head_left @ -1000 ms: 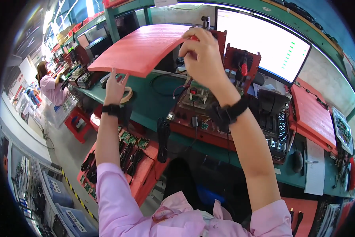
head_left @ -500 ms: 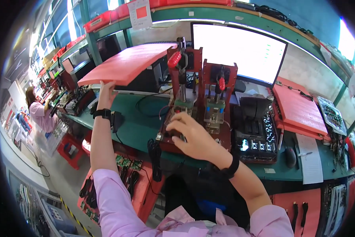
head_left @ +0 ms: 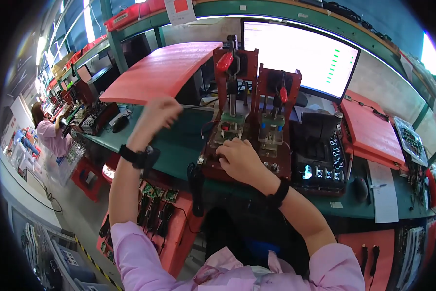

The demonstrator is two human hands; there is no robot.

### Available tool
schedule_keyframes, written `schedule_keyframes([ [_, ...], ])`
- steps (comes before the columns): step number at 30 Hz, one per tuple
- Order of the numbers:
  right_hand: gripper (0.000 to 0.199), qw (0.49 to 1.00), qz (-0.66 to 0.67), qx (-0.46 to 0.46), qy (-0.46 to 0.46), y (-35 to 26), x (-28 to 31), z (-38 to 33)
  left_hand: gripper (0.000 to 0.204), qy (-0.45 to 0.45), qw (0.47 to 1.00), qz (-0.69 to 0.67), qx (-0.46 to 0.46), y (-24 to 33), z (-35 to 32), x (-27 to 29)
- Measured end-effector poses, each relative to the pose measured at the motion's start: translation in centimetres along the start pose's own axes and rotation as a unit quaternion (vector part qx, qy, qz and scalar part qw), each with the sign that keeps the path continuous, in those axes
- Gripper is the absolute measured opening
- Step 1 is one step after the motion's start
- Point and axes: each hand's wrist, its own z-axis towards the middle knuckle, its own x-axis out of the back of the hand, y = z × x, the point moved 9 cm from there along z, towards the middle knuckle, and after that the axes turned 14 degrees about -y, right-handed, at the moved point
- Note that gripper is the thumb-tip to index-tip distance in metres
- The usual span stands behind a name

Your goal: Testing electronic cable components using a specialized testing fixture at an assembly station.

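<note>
My left hand (head_left: 160, 115), smeared by motion, hangs over the green bench just in front of the red foam sheet (head_left: 155, 72). It looks apart from the sheet, and its fingers are too blurred to read. My right hand (head_left: 241, 159) is at the front of the left red test fixture (head_left: 244, 65), fingers curled down by its clear plate. Whatever the fingertips grip, if anything, is hidden. Just beyond them lies a small board (head_left: 226, 136) in the fixture nest. The red-handled toggle clamp (head_left: 225, 62) stands above it. To its right is a second clamp fixture (head_left: 280, 82).
A monitor (head_left: 300, 56) stands behind the fixtures. Right of them sit a black device (head_left: 320, 140) with lit displays, a mouse (head_left: 360, 189) and a paper sheet (head_left: 383, 194). Circuit boards and cables lie on a red foam tray (head_left: 181, 233) low left. A co-worker (head_left: 50, 133) sits far left.
My left hand has left the foam sheet's edge and moved right and down. My right hand has moved slightly right and lower, its fingers now curled more at the fixture. The view has shifted slightly.
</note>
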Motion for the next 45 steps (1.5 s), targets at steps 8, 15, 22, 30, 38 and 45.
schedule_keyframes([
  [8, 0.014, 0.997, -0.07, -0.03, 0.026, 0.2, -1.6, 1.6, 0.019, -0.183, 0.913, 0.351, -0.097, -0.1, -1.1, -12.8],
  [15, 0.017, 0.996, -0.068, -0.058, 0.022, 0.4, -1.9, 1.9, 0.016, -0.21, 0.892, 0.39, -0.091, -0.7, -0.4, -13.5],
  [22, 0.023, 0.994, -0.061, -0.045, 0.074, 0.4, -0.9, 1.4, 0.024, -0.162, 0.934, 0.293, -0.122, 0.9, -0.8, -13.4],
  [30, 0.036, 0.997, -0.06, -0.032, 0.042, -0.3, -1.4, 1.8, 0.022, -0.204, 0.941, 0.252, -0.094, 0.7, -1.3, -13.2],
  [38, 0.038, 0.998, -0.059, -0.008, 0.029, -0.3, -1.6, 1.8, 0.025, -0.197, 0.956, 0.188, -0.112, 0.5, -1.5, -13.0],
  [45, 0.035, 0.998, -0.05, 0.013, 0.026, -0.4, -1.9, 2.0, 0.023, -0.199, 0.949, 0.225, -0.094, 0.7, -1.3, -12.9],
])
